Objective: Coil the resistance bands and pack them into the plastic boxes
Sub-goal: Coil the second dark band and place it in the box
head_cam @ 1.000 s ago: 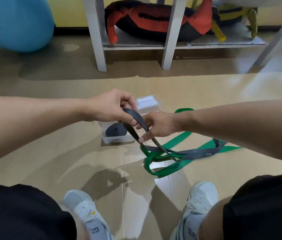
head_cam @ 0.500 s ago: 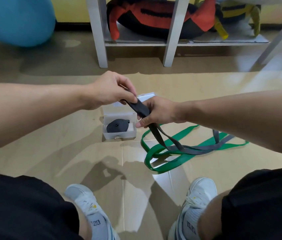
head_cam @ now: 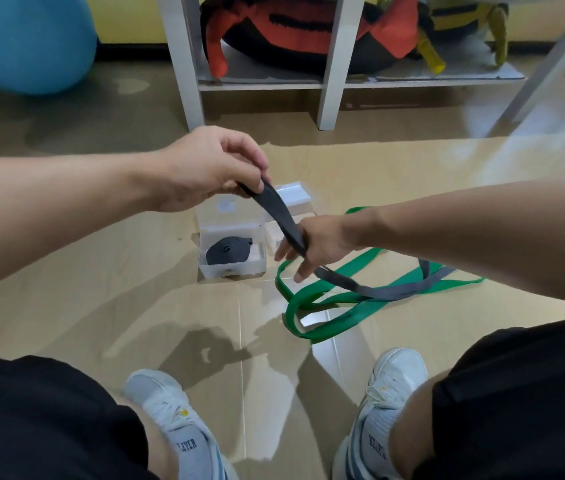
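Green band (head_cam: 312, 306) sprawls looped on the floor, tangled under the grey band (head_cam: 371, 287) you're about to coil, so it may drag along. Your left hand (head_cam: 211, 168) pinches the grey end high while your right hand (head_cam: 315, 244) curls round it lower, keeping it taut. Just behind, one plastic box (head_cam: 232, 268) already holds a dark coil (head_cam: 227, 251).

I read "LAYER" on the left sock (head_cam: 187, 445); the right sock (head_cam: 376, 441) carries print too blurred to read.

I'm in a home gym corner: blue exercise ball (head_cam: 24, 43), weighted training bags (head_cam: 294, 32) on a white rack (head_cam: 329, 64).
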A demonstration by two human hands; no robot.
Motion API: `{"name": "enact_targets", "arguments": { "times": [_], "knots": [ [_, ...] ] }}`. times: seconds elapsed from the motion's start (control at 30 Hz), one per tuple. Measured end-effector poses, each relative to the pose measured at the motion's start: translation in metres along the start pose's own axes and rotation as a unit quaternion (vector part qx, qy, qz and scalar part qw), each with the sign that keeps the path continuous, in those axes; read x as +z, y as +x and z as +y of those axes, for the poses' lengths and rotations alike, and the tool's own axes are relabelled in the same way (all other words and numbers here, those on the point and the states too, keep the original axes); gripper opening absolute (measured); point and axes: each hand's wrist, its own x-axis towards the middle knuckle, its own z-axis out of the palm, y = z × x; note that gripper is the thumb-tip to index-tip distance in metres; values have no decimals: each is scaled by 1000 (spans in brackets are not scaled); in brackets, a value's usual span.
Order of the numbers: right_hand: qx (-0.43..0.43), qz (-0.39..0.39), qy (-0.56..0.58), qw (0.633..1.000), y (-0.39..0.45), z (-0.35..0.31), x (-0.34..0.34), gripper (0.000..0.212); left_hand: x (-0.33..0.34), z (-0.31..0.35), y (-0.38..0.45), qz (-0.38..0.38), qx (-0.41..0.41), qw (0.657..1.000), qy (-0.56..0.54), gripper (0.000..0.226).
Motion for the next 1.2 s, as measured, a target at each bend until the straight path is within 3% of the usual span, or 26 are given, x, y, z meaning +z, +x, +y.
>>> {"name": "enact_targets", "arguments": {
  "times": [0.1, 0.2, 0.27, 0.33, 0.6, 0.73, 0.9, 1.03, 1.13, 1.2],
  "knots": [
    [26, -39, 0, 999, -5, 13, 4, 42, -6, -2, 5, 64, -2, 997, -49, 32],
    [63, -34, -16, 997, -6, 29, 5, 23, -19, -19, 8, 129, -37, 988, 83, 26],
    [85, -36, -15, 996, -7, 34, 4, 18, -27, -33, 5, 81, -100, 962, 240, 20],
    [91, -38, -25, 995, -8, 35, 2, 15, -28, -48, 0, 6, -170, 932, 320, 22],
    [65, -12, -75, 995, -14, 35, -2, 18, -19, -49, -9, -115, -222, 892, 377, 30],
    [58, -11, -99, 993, -16, 33, -3, 29, -17, -43, -8, -159, -199, 888, 384, 11],
    [47, 9, -138, 989, -16, 34, -2, 38, -12, -40, -8, -189, -169, 870, 423, 24],
    [53, -9, -108, 993, -17, 31, -3, 24, -13, -42, -6, -160, -155, 886, 408, 19],
    [44, -40, -59, 996, -18, 30, 2, 36, -13, -43, -6, -150, -154, 917, 336, 11],
    [30, -33, -18, 999, -18, 25, 8, 32, -14, -42, -5, -142, -139, 930, 311, 13]
  ]
}}
